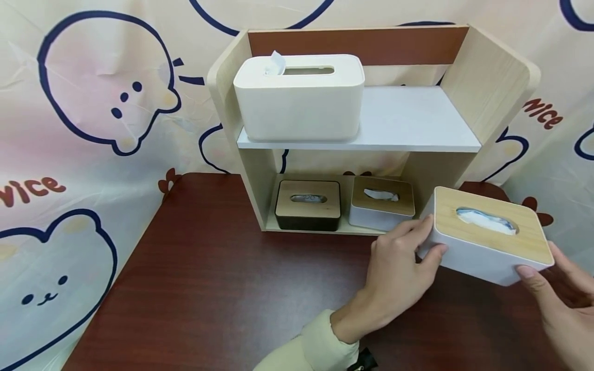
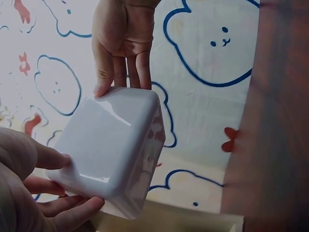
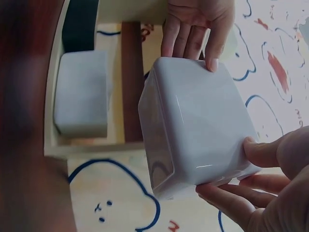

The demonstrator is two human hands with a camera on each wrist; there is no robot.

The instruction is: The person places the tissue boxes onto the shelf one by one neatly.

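A white tissue box (image 1: 487, 257) with a light wooden lid is held up off the table at the right, just in front of the shelf. My left hand (image 1: 396, 270) grips its left end, thumb on the near side. At the opposite end, my right hand (image 1: 559, 301) holds the box with the thumb at its front corner. White tissue (image 1: 486, 220) shows through the oval slot in the lid. Both wrist views show the box's smooth white surface (image 2: 104, 137) between the two hands; the lid is hidden there.
A two-tier wooden shelf (image 1: 496, 77) stands on the dark brown table (image 1: 223, 288). A large white tissue box (image 1: 299, 111) sits on its upper board. Below are a black tissue box (image 1: 308, 222) with a wooden lid and a smaller white one (image 1: 371, 219). A bear-patterned cloth (image 1: 106, 185) hangs behind.
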